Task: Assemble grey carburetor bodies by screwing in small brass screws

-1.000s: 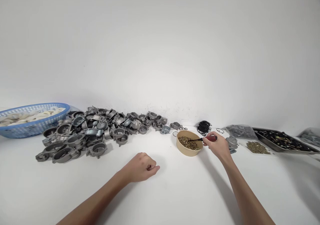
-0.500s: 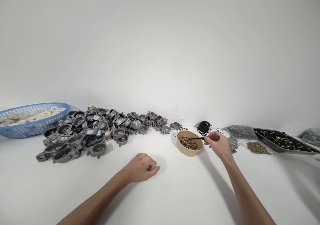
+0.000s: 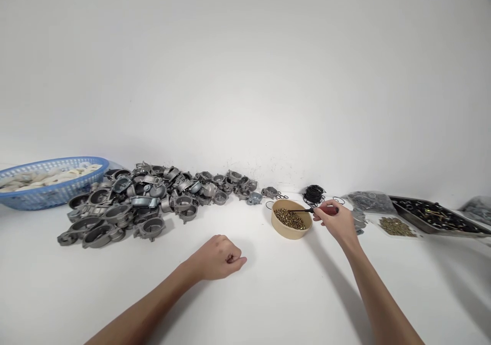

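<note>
My right hand [image 3: 335, 222] grips a small screwdriver with a red handle [image 3: 307, 210]; its dark shaft points left over a tan round bowl [image 3: 290, 229] full of small brass screws. My left hand [image 3: 218, 258] rests on the white table as a loose fist, nothing visible in it, well left of the bowl. A large heap of grey cast-metal housings [image 3: 146, 201] lies beyond my left hand.
A blue plastic basket [image 3: 49, 181] with pale parts sits far left. Black rubber rings [image 3: 313, 194] lie behind the bowl. To the right are a small pile of brass parts [image 3: 397, 226], a bag of metal bits [image 3: 370, 201] and a steel tray [image 3: 433, 214] of dark hardware. A white wall rises behind.
My right hand has lifted the screwdriver slightly, raising its tip from among the screws to just above the bowl. My left hand has not moved.
</note>
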Tool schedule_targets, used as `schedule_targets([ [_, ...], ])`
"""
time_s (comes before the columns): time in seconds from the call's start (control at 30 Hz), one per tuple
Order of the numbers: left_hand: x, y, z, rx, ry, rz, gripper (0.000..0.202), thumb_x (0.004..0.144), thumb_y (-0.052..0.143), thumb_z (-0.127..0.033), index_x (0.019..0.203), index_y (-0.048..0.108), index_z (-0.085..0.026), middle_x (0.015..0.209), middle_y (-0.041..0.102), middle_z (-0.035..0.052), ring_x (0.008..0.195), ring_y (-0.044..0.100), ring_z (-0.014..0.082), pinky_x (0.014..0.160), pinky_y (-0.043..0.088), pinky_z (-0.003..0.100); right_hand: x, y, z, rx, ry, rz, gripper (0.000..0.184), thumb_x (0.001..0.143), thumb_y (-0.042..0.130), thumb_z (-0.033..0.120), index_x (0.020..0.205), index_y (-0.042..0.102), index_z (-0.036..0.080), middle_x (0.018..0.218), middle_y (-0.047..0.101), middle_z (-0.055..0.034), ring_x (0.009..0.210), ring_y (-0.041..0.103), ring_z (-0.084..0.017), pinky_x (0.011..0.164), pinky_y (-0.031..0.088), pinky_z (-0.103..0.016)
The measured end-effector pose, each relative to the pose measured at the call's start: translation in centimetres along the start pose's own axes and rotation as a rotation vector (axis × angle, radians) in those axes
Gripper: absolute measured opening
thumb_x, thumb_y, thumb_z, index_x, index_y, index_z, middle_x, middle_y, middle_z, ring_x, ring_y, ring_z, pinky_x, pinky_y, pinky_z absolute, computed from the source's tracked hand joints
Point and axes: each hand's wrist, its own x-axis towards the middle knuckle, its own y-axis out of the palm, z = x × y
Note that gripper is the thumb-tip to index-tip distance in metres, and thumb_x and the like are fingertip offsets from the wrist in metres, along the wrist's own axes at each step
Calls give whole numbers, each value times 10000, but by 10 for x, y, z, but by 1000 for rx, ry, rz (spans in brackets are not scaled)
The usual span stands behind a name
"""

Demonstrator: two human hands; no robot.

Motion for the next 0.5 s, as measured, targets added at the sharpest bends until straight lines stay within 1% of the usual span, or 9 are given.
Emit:
schedule_targets([
  [0.13,0,0,-1,-1,1,5,440,879,489,-178,591,156,-178,530,120,-67,520,62,107,522,161,279,-2,-1,4,38,21,7,161,644,695,317,728,610,210,648,733,-55,643,747,-278,474,537,-279],
  [0.27,0,0,-1,2,-5,6,442,884,490,-182,589,160,-176,529,124,-67,520,66,108,526,157,277,-1,-2,3,-24,0,7,157,645,691,322,731,611,218,636,729,-40,661,747,-281,506,535,-288],
  [0.37,0,-1,-1,12,-4,0,448,884,496,-178,588,160,-172,535,120,-68,526,60,109,529,157,276,0,-3,1,-11,-5,52,161,661,684,338,742,606,223,644,733,-37,658,743,-274,522,529,-291],
  [0.43,0,-1,-1,14,-1,-3,451,884,499,-176,587,160,-173,536,120,-69,526,59,108,527,159,273,1,-4,-1,-36,-30,72,163,667,681,345,749,611,223,647,734,-39,642,736,-268,534,525,-297],
  [0.5,0,-1,-1,8,6,-6,453,885,501,-179,587,159,-175,535,119,-69,521,60,106,522,160,272,3,-4,-5,-108,-78,69,151,669,673,342,747,619,226,633,729,-30,622,725,-256,552,521,-303],
])
